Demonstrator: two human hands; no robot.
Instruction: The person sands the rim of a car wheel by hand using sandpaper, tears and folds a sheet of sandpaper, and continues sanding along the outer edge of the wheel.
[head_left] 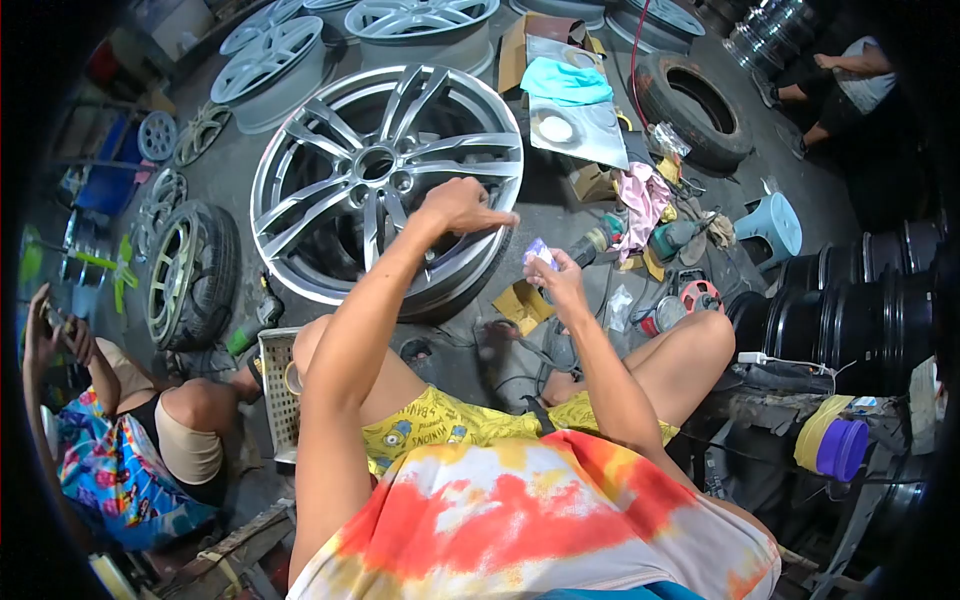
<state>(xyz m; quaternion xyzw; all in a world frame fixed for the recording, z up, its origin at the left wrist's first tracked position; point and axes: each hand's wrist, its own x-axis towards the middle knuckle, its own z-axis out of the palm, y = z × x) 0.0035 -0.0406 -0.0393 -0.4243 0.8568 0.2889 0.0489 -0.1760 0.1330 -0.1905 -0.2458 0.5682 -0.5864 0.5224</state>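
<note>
A large silver alloy wheel (330, 200) with split spokes lies face up in front of me. Over its right part is my left hand (465, 206), the thumb stretched out to the right and the other fingers curled; whether anything is in them is hidden. Just beyond the wheel's lower right edge, my right hand (560, 280) pinches a small purple and white packet (538, 252). The two hands are apart.
A board with a turquoise cloth (565, 82) stands beyond the wheel, near a tire (692, 110). Power tools (675, 240), a pink cloth (643, 205) and cables lie at right. A white basket (280, 395) is at left. Two other people sit at far left and upper right.
</note>
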